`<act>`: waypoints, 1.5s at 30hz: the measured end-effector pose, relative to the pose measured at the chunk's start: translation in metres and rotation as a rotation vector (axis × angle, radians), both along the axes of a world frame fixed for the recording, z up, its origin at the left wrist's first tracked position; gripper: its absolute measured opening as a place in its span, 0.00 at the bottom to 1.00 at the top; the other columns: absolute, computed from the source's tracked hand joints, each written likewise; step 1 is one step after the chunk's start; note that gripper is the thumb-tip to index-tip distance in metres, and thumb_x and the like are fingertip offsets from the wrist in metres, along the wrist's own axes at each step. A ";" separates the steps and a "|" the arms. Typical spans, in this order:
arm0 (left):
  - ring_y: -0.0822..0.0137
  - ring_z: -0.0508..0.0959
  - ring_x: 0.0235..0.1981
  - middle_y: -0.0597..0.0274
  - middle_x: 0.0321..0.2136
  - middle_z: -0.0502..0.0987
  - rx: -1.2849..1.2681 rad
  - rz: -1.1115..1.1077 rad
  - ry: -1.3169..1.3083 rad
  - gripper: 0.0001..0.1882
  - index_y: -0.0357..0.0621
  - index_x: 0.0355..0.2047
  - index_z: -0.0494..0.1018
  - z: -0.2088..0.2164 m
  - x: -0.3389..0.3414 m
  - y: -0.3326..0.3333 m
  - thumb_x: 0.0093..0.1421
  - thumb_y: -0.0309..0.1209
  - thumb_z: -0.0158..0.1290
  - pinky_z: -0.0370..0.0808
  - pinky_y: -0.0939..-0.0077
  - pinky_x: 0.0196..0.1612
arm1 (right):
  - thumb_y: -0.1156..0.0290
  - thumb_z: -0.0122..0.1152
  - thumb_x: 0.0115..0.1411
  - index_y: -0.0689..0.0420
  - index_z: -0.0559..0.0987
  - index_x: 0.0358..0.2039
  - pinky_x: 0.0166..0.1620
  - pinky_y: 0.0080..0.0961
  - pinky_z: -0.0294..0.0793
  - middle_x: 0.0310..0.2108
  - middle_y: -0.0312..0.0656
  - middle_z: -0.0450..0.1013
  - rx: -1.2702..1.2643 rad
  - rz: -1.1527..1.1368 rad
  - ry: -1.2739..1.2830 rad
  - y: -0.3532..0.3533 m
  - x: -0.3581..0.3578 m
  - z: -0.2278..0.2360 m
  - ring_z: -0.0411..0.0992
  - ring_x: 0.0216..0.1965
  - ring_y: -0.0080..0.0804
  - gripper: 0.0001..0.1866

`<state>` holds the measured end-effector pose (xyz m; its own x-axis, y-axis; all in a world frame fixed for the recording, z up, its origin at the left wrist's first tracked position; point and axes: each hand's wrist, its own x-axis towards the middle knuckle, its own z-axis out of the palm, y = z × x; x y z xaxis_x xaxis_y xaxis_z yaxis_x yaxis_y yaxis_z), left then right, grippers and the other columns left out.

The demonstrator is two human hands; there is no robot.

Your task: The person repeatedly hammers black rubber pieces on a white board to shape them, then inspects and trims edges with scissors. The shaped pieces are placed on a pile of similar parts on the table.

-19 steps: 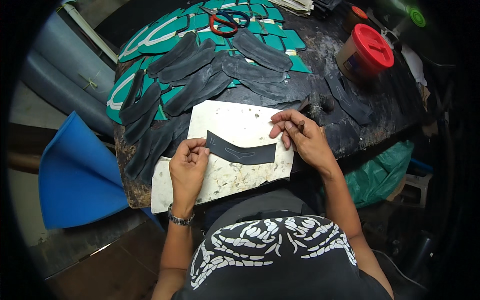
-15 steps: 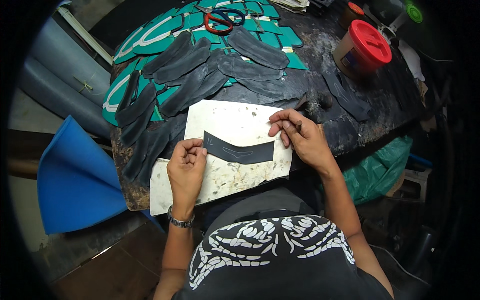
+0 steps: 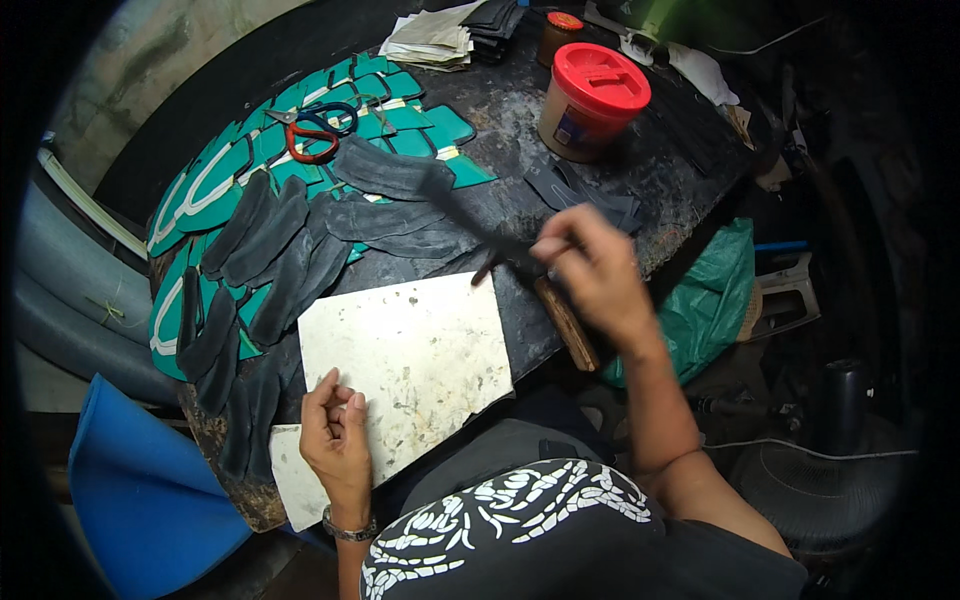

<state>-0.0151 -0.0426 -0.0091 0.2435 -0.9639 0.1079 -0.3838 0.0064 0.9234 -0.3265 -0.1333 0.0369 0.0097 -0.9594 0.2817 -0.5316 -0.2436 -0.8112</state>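
Observation:
My right hand is raised over the dark worktable, shut on one end of a long dark curved strip. The strip is blurred and reaches up and left over the spread of similar dark pieces. My left hand rests on the lower left part of a stained white board, fingers loosely curled, holding nothing. The board's face is bare. Teal and white cut shapes lie in rows under and beyond the dark pieces.
Red-handled scissors lie on the teal shapes. A red-lidded tub, a small orange-lidded jar and stacked papers stand at the back. A wooden handle lies by the board. Green bag right, blue sheet left.
The dark strip lay on the white board under both hands. My right hand has lifted it off, up and to the right; my left hand has slid back to the board's near corner.

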 end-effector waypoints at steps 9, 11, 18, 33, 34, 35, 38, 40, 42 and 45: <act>0.56 0.77 0.32 0.50 0.34 0.77 -0.053 -0.329 -0.356 0.07 0.33 0.40 0.77 0.033 0.009 -0.038 0.62 0.22 0.57 0.74 0.65 0.36 | 0.67 0.66 0.62 0.57 0.76 0.44 0.44 0.43 0.75 0.43 0.49 0.71 -0.121 -0.397 0.496 -0.023 -0.047 -0.030 0.75 0.44 0.52 0.13; 0.50 0.78 0.36 0.48 0.35 0.76 -0.159 -0.400 -0.508 0.06 0.33 0.39 0.76 0.034 0.011 -0.074 0.62 0.21 0.56 0.74 0.61 0.40 | 0.66 0.67 0.61 0.59 0.77 0.44 0.44 0.44 0.74 0.42 0.49 0.71 -0.049 -0.265 0.392 -0.010 -0.024 -0.034 0.75 0.42 0.54 0.15; 0.48 0.75 0.52 0.51 0.47 0.76 -0.497 -0.591 -0.665 0.18 0.37 0.51 0.75 0.020 -0.022 -0.232 0.58 0.18 0.55 0.72 0.62 0.54 | 0.69 0.66 0.60 0.63 0.69 0.57 0.48 0.45 0.72 0.44 0.54 0.68 -0.033 -0.190 0.487 0.014 0.024 -0.056 0.71 0.46 0.56 0.27; 0.51 0.73 0.53 0.54 0.50 0.73 -0.545 -0.672 -1.078 0.24 0.46 0.56 0.73 0.009 -0.058 -0.262 0.58 0.24 0.59 0.67 0.59 0.57 | 0.70 0.64 0.62 0.65 0.69 0.58 0.54 0.45 0.72 0.50 0.58 0.72 -0.001 -0.266 0.382 0.014 0.018 -0.066 0.72 0.51 0.60 0.26; 0.51 0.73 0.52 0.54 0.49 0.73 -0.553 -0.677 -1.068 0.23 0.46 0.55 0.73 0.007 -0.058 -0.264 0.58 0.25 0.60 0.68 0.59 0.56 | 0.70 0.65 0.62 0.65 0.69 0.58 0.55 0.45 0.72 0.50 0.58 0.72 0.000 -0.270 0.379 0.014 0.018 -0.066 0.72 0.52 0.60 0.27; 0.51 0.73 0.51 0.53 0.49 0.73 -0.517 -0.687 -1.080 0.22 0.46 0.54 0.73 0.007 -0.058 -0.265 0.58 0.26 0.60 0.68 0.58 0.55 | 0.69 0.65 0.61 0.65 0.69 0.58 0.54 0.45 0.72 0.50 0.57 0.72 0.002 -0.269 0.385 0.014 0.018 -0.067 0.71 0.51 0.59 0.27; 0.52 0.73 0.50 0.55 0.47 0.74 -0.464 -0.689 -1.023 0.18 0.44 0.49 0.73 0.008 -0.060 -0.268 0.58 0.27 0.62 0.68 0.58 0.52 | 0.69 0.65 0.60 0.65 0.69 0.58 0.53 0.45 0.72 0.49 0.55 0.71 -0.013 -0.278 0.394 0.013 0.018 -0.067 0.71 0.51 0.58 0.28; 0.53 0.73 0.49 0.56 0.44 0.74 -0.417 -0.705 -0.954 0.17 0.43 0.46 0.73 0.011 -0.060 -0.268 0.57 0.27 0.63 0.68 0.57 0.52 | 0.69 0.65 0.60 0.65 0.69 0.58 0.53 0.45 0.72 0.49 0.55 0.71 -0.006 -0.277 0.383 0.013 0.017 -0.067 0.71 0.51 0.58 0.27; 0.52 0.74 0.48 0.55 0.41 0.76 -0.418 -0.711 -0.893 0.16 0.42 0.44 0.73 0.015 -0.059 -0.268 0.57 0.27 0.63 0.68 0.57 0.51 | 0.69 0.65 0.60 0.65 0.69 0.58 0.54 0.45 0.72 0.50 0.55 0.71 -0.014 -0.279 0.389 0.013 0.017 -0.068 0.71 0.51 0.58 0.27; 0.47 0.78 0.45 0.50 0.39 0.79 -0.409 -0.706 -0.762 0.15 0.40 0.44 0.71 0.024 -0.060 -0.268 0.59 0.27 0.62 0.71 0.56 0.48 | 0.69 0.65 0.60 0.65 0.69 0.58 0.54 0.45 0.72 0.50 0.56 0.71 -0.022 -0.276 0.388 0.012 0.016 -0.071 0.71 0.52 0.58 0.28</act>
